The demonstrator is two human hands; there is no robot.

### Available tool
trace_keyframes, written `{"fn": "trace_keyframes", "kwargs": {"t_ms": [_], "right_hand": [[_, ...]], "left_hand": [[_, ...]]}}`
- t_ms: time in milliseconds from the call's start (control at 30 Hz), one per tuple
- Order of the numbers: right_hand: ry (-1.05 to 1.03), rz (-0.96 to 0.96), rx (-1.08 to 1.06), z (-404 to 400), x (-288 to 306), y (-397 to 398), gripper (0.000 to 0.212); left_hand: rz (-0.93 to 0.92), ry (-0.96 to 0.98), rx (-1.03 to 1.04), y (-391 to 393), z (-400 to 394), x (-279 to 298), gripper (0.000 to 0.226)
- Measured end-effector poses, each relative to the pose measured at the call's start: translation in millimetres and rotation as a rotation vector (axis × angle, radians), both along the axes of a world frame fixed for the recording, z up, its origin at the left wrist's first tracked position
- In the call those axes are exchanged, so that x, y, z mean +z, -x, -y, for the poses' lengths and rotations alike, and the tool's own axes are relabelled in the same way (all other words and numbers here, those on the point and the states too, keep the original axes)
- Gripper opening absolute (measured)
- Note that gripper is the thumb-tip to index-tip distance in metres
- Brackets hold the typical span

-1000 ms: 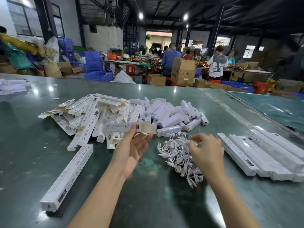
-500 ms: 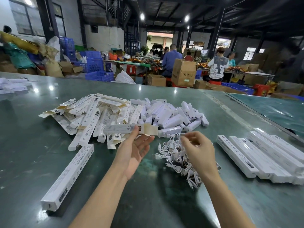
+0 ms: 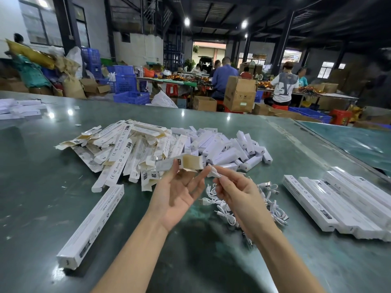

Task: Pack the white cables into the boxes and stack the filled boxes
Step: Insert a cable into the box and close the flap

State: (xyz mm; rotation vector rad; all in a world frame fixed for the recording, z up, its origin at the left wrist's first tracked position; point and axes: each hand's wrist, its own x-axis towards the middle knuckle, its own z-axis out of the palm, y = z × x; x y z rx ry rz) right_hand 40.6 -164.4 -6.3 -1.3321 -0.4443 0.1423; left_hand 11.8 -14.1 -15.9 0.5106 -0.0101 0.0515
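My left hand [image 3: 177,195] pinches a long white box [image 3: 184,162] between thumb and fingers, its tan open end pointing right. My right hand [image 3: 237,191] pinches a coiled white cable [image 3: 214,172] and holds its tip right at that open end. Below my right hand lies a loose heap of white cables [image 3: 254,206] on the green table. A row of filled white boxes [image 3: 342,199] lies side by side at the right. One closed long box [image 3: 93,225] lies alone at the lower left.
A big heap of flat empty boxes [image 3: 118,149] and small white adapters [image 3: 228,149] fills the middle of the green table [image 3: 42,187]. More white boxes [image 3: 19,108] sit at the far left edge. Behind the table, people work among cardboard cartons [image 3: 240,96] and blue crates [image 3: 131,97].
My right hand has lifted a cable off the heap and brought it left and up to the open end of the box. My left hand has tilted the box's opening toward it.
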Motion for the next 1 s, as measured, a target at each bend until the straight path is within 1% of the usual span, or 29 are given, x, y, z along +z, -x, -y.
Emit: {"fn": "trace_keyframes", "kwargs": {"t_ms": [67,200,267,367,433,500,600,700,767,833,900,1000], "right_hand": [[0.038,0.059,-0.020,-0.9,1.3,2.3,0.029],[0.004,0.130,-0.010,-4.7,4.6,8.8,0.011],[0.049,0.159,-0.026,-7.0,3.8,11.4,0.010],[0.135,0.159,-0.110,-7.8,-0.2,13.0,0.008],[0.190,0.157,-0.179,-7.3,-2.2,12.4,0.007],[0.272,0.164,-0.248,-7.2,-3.9,11.5,0.011],[0.353,0.157,-0.343,-5.9,-5.6,8.9,0.016],[0.400,0.150,-0.369,-2.6,-3.8,6.9,0.020],[0.340,0.126,-0.318,0.3,0.1,6.0,0.021],[0.207,0.096,-0.256,3.4,5.1,4.5,0.016],[0.089,0.071,-0.217,6.7,8.9,1.7,0.010],[-0.052,0.046,-0.152,11.2,13.8,-1.6,0.010]], "left_hand": [[0.015,0.070,-0.009,-0.1,-4.2,-0.4,0.032],[0.041,0.102,-0.048,3.1,-7.3,-1.5,0.035],[0.048,0.142,-0.049,5.8,-7.9,0.3,0.035],[0.064,0.175,-0.015,6.8,-8.7,1.0,0.034],[0.066,0.161,0.002,5.3,-8.0,-1.6,0.029],[0.074,0.115,0.003,3.9,-6.2,-3.1,0.035],[0.075,0.048,0.005,0.5,-1.9,-3.6,0.031],[0.060,-0.054,0.043,-3.1,2.0,-3.1,0.035],[0.025,-0.108,0.114,-5.0,2.0,-3.1,0.034],[-0.004,-0.165,0.225,-7.1,-0.4,-3.5,0.033],[-0.029,-0.222,0.329,-8.9,-2.9,-5.7,0.028],[-0.095,-0.225,0.405,-11.1,-5.7,-11.0,0.021]]}}
